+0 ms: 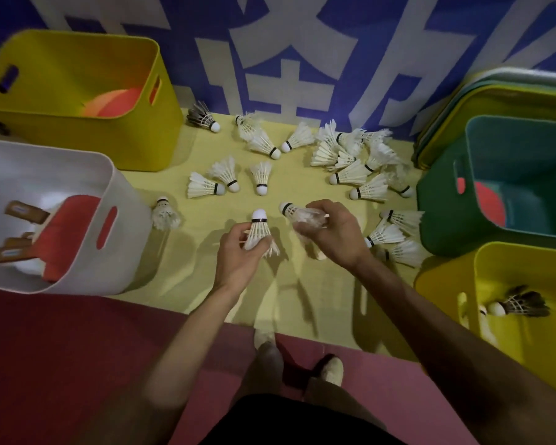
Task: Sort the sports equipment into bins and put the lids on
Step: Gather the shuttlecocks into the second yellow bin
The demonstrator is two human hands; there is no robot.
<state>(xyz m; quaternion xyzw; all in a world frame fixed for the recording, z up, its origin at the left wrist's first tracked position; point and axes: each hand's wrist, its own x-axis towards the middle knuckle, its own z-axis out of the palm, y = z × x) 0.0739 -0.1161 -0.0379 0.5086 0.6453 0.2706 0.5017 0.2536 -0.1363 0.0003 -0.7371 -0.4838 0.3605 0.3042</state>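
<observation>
The left hand (pixel 238 252) has its fingers curled round the feather skirt of one white shuttlecock (pixel 259 231), the cork tip pointing away beyond the fingertips. The right hand (pixel 334 231) pinches the feathers of a second shuttlecock (pixel 297 215) between thumb and fingers, its cork aimed towards the left hand. This one is blurred, so it is unclear whether the hand holds more than one.

Taking one in each hand likely halves the trips, and gripping the skirt leaves the heavy cork free to drop first.

Just ahead of both sets of fingers lie three loose shuttlecocks (pixel 260 178), and a thick pile (pixel 350 152) lies farther ahead, to the right of the right fingers. The likely target is the near yellow bin (pixel 446 274), to the right of the right hand and nearer the person, since a dark-feathered shuttlecock (pixel 517 305) already lies in it.

The green bin (pixel 440 203), right of the right fingers, and the white bin (pixel 116 175), left of the left fingers, hold paddles (pixel 68 226). The stacked lids (pixel 495 88) wait far beyond the right fingers, so capping comes last.
</observation>
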